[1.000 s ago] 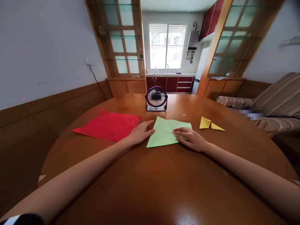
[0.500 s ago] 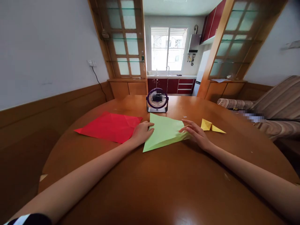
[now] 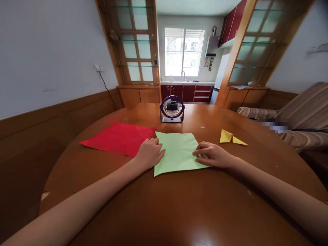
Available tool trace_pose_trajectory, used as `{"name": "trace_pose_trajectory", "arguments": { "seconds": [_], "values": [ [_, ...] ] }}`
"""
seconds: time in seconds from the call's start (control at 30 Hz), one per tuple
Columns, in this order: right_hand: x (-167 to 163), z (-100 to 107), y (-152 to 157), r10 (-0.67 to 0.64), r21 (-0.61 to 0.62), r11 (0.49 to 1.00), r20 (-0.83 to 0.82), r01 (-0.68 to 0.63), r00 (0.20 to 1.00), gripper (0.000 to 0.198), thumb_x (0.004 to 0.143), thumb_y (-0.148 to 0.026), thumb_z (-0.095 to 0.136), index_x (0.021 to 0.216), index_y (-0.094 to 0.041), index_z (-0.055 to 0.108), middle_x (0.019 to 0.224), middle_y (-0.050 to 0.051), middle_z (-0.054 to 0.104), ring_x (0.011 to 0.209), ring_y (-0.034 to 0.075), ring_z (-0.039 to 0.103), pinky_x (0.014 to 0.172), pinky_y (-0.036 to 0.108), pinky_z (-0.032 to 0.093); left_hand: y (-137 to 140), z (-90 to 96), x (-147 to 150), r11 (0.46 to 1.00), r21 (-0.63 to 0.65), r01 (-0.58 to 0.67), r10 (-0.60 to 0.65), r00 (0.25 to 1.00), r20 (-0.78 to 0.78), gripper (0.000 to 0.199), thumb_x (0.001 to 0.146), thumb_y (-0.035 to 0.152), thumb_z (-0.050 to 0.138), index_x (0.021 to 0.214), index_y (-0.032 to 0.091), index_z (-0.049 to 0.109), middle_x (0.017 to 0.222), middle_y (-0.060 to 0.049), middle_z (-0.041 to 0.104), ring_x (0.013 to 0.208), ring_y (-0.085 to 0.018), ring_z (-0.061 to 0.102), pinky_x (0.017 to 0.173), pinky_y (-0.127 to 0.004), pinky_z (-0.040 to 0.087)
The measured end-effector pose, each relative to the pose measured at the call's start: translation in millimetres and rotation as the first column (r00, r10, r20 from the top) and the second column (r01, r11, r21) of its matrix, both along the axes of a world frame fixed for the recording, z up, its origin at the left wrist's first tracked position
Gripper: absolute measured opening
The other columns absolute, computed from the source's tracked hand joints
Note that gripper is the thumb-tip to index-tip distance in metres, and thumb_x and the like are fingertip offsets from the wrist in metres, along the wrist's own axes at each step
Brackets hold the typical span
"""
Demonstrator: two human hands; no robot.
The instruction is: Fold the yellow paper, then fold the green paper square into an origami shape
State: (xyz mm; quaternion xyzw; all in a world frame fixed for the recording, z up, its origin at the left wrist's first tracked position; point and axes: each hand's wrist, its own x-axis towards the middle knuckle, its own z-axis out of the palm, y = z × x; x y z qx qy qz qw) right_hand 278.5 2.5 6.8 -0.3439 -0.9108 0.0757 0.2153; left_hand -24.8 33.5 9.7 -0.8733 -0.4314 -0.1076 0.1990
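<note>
A light green sheet of paper (image 3: 176, 153) with faint creases lies on the table in front of me. My left hand (image 3: 150, 152) rests at its left edge, fingers bent and the thumb apart on the sheet. On the sheet's right side lies my right hand (image 3: 207, 154), fingers stretched and slightly spread over the paper. Neither hand grips the sheet. Left of the green sheet, a red sheet of paper (image 3: 118, 138) lies partly behind my left hand. A folded yellow paper piece (image 3: 227, 136) sits beyond my right hand.
A small dark purple fan (image 3: 172, 108) stands upright at the back of the round wooden table (image 3: 179, 208). A striped sofa (image 3: 302, 112) is at the right, and a wall (image 3: 51, 58) is at the left.
The green sheet has come nearer to me and turned, and it lies flatter. Both hands have moved toward me with it. The red and yellow papers stay in place.
</note>
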Motion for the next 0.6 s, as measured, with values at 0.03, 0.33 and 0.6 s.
{"name": "trace_pose_trajectory", "arguments": {
  "seconds": [0.03,0.33,0.6],
  "values": [
    [0,1,0,-0.014,0.025,1.0,0.051,0.013,0.999,0.036,0.091,-0.045,0.056,0.112,-0.02,0.071,0.098,0.01,0.065,0.09,0.022,0.061,0.081,0.037,0.051,-1,0.4,0,1.0,0.006,0.003,-0.003,1.0,-0.016,0.037,0.093,0.037,0.046,0.086,0.012,0.072,0.086,-0.014,0.063,0.081,-0.026,0.059,0.069,-0.037,0.043],
    [2,1,7,-0.087,-0.001,0.996,0.222,0.09,0.971,0.044,0.096,-0.044,0.045,0.13,-0.02,0.059,0.127,0.013,0.059,0.114,0.028,0.056,0.102,0.049,0.041,-7,0.2,4,0.996,-0.029,0.086,-0.087,0.996,-0.016,0.035,0.091,0.038,0.05,0.085,0.011,0.073,0.101,-0.015,0.063,0.096,-0.029,0.059,0.083,-0.042,0.045],
    [4,-5,31,0.013,-0.034,0.999,0.23,-0.006,0.973,0.041,0.099,-0.032,0.038,0.138,-0.022,0.05,0.141,0.009,0.052,0.13,0.024,0.047,0.116,0.05,0.025,3,-11.0,-3,0.904,-0.344,0.254,-0.224,0.967,0.124,0.058,0.096,0.054,0.042,0.143,0.02,0.043,0.152,-0.011,0.036,0.141,-0.025,0.033,0.117,-0.045,0.02]
  ]
}}
